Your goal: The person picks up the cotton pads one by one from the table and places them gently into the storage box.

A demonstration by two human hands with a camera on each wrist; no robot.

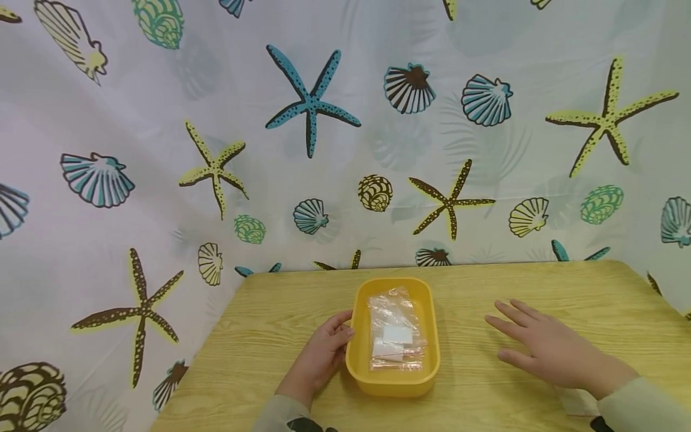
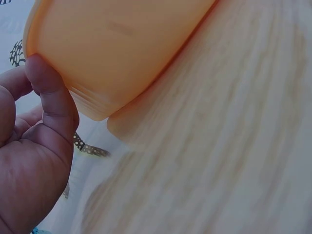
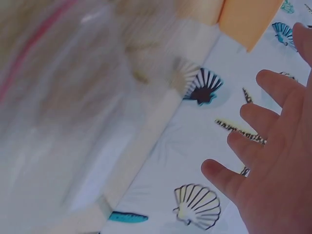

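A yellow plastic tub [image 1: 356, 360] stands at the middle of the table, with several clear zip bags [image 1: 391, 312] lying in it, some holding white pieces. My left hand [image 1: 324, 351] grips the tub's left side, thumb and fingers at its rim. Close up in the left wrist view, that hand [image 2: 44, 126] has its fingertips at the edge of the tub [image 2: 122, 44]. To the right of the tub, my right hand [image 1: 550, 345] is held over the table, fingers spread and holding nothing. Near its wrist lies another clear bag [image 3: 63, 112] with a pink zip strip, partly hidden by the sleeve in the head view.
The light wood-grain table [image 1: 259, 324] reaches back to a white curtain [image 1: 324, 174] printed with shells and starfish. The curtain also hangs along the left side and at the far right. Bare tabletop shows between the tub and my right hand.
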